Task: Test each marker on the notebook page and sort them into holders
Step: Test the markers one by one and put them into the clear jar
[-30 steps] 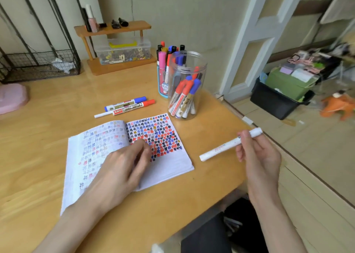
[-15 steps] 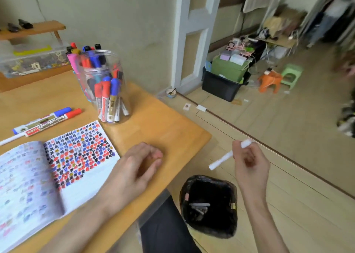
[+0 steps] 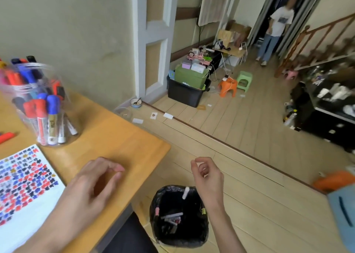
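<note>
My right hand [image 3: 208, 176] hangs over the black bin [image 3: 160, 231] on the floor, fingers loosely curled and holding nothing. A white marker [image 3: 185, 192] is in mid-air just below it, at the bin's mouth. Several discarded markers [image 3: 172, 217] lie at the bin's bottom. My left hand [image 3: 90, 187] rests on the wooden table [image 3: 123, 137] beside the open notebook [image 3: 25, 183], whose page is covered in red, blue and black test marks. A clear jar [image 3: 41, 106] holds several red, blue and black markers.
A red marker [image 3: 6, 136] lies at the table's left edge. On the floor stand a black crate with green boxes [image 3: 187, 88], orange [image 3: 227, 88] and green [image 3: 244, 80] stools, and a small bowl [image 3: 136, 102]. A person [image 3: 274, 28] stands in the far doorway.
My right hand carried the white marker off the table's right side to above the bin and let it go; it now falls into the bin. The view swung right. My left hand stayed by the notebook.
</note>
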### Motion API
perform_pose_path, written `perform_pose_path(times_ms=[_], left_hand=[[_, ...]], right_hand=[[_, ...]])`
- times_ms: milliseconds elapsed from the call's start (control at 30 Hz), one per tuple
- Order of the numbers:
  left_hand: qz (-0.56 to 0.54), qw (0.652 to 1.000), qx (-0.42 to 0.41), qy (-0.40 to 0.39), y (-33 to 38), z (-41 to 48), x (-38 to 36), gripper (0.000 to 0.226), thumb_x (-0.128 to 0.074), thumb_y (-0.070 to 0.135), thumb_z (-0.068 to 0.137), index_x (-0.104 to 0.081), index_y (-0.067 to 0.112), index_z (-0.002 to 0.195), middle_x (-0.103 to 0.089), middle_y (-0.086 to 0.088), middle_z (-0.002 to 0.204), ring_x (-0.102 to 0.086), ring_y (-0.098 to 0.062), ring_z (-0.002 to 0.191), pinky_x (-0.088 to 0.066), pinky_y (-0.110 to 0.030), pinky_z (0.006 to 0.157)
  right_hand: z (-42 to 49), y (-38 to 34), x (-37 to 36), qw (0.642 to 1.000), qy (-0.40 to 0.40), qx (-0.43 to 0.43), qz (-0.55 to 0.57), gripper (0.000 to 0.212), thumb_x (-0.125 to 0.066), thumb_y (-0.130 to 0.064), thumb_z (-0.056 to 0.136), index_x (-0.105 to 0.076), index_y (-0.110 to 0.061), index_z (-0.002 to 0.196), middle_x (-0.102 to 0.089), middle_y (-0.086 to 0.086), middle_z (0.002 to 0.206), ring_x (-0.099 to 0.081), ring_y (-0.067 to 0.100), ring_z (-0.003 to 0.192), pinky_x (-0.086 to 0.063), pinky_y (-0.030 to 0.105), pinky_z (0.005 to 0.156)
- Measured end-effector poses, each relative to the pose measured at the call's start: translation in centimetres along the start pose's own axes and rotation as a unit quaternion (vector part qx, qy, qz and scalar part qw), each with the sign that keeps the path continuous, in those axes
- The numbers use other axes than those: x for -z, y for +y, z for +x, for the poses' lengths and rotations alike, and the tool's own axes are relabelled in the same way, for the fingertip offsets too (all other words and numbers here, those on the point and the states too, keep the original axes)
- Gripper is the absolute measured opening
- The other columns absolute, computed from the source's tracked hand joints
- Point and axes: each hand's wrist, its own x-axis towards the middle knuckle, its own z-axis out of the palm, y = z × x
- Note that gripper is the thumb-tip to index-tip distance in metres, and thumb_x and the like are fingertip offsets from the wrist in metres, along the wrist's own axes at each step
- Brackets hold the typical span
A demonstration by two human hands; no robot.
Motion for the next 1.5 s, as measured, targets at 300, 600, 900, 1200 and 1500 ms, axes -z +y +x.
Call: perform_pose_path(times_ms=[300,600,900,1200,1500], left_hand=[[0.048,0.994,0.05,0.083,-2.0,-3.6,6.1,0.017,-0.052,0.046,0.098,-0.066,0.039,0.104,-0.066,0.02,0.106,-0.063,-0.005,0.104,-0.046,-0.018,0.086],[0.052,0.96,0.201,0.188,-4.9,-10.5,12.0,0.02,-0.064,0.014,0.099,-0.069,0.032,0.105,-0.071,0.019,0.1,-0.066,-0.005,0.091,-0.047,-0.016,0.077],[0.015,0.95,0.208,0.231,-5.9,-11.3,12.6,0.018,-0.052,0.022,0.107,-0.068,0.027,0.104,-0.069,0.019,0.089,-0.065,-0.004,0.081,-0.045,-0.017,0.072],[-0.005,0.936,0.235,0.263,-6.0,-12.2,13.1,0.033,-0.037,0.033,0.112,-0.052,0.021,0.085,-0.057,0.005,0.068,-0.055,-0.019,0.067,-0.046,-0.044,0.071],[-0.002,0.928,0.245,0.281,-6.2,-12.2,13.3,0.027,-0.037,0.03,0.112,-0.057,0.024,0.095,-0.056,0.009,0.064,-0.053,-0.013,0.058,-0.045,-0.04,0.063]], right_hand=[[-1.8,-14.2,-5.0,0.973,-0.096,0.133,0.165,0.003,-0.067,-0.024,0.099,-0.069,-0.024,0.097,-0.066,-0.011,0.077,-0.059,0.01,0.064,-0.048,0.02,0.06],[-6.8,-20.7,-15.9,0.91,-0.297,0.226,0.182,0.002,-0.071,-0.016,0.096,-0.071,-0.017,0.098,-0.067,-0.01,0.077,-0.062,0.015,0.063,-0.047,0.022,0.057],[-9.3,-23.7,-21.2,0.867,-0.419,0.245,0.115,0.008,-0.072,-0.019,0.094,-0.072,-0.02,0.102,-0.072,-0.006,0.087,-0.069,0.015,0.075,-0.059,0.036,0.069],[-9.5,-28.1,-29.5,0.768,-0.374,0.506,-0.119,0.032,-0.064,-0.024,0.099,-0.061,-0.021,0.131,-0.06,-0.002,0.131,-0.054,0.02,0.123,-0.046,0.039,0.102],[-9.2,-28.1,-32.5,0.767,-0.337,0.516,-0.177,0.031,-0.071,-0.032,0.096,-0.066,-0.025,0.126,-0.06,-0.002,0.118,-0.049,0.023,0.115,-0.039,0.041,0.103]])
